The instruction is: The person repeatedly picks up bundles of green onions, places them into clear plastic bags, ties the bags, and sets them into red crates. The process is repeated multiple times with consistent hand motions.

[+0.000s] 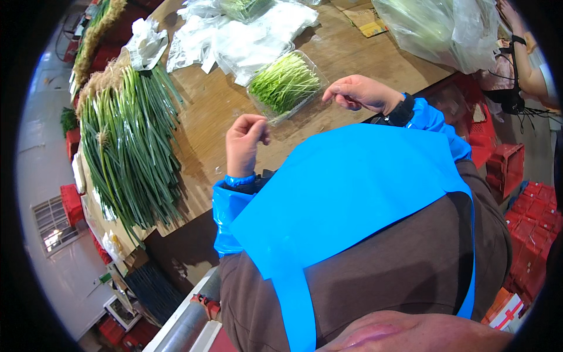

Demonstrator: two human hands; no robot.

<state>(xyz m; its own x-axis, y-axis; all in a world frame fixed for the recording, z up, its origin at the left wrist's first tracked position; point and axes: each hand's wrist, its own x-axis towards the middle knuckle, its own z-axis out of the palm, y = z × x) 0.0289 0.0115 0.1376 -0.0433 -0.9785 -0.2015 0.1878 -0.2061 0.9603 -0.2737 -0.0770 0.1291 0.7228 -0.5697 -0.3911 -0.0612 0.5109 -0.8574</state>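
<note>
Cut green stems, pale at one end, fill a clear plastic tray [286,86] on the wooden table before me. My left hand [247,143] is raised at the tray's near left side, fingers curled, with nothing visible in it. On the tray's right, my right hand [360,93] hangs with bent fingers spread a little apart, and it holds nothing. Neither hand touches the tray. White plastic bags [246,37] lie just behind the tray, with another tray of greens [246,6] on them.
A large heap of long green onions [127,145] with roots lies at the table's left edge. A crumpled white bag [147,44] rests by its roots. At the back right are a big clear plastic bag [435,31] and cardboard [360,17]. Another person's arm [530,75] shows far right, above red crates [506,167].
</note>
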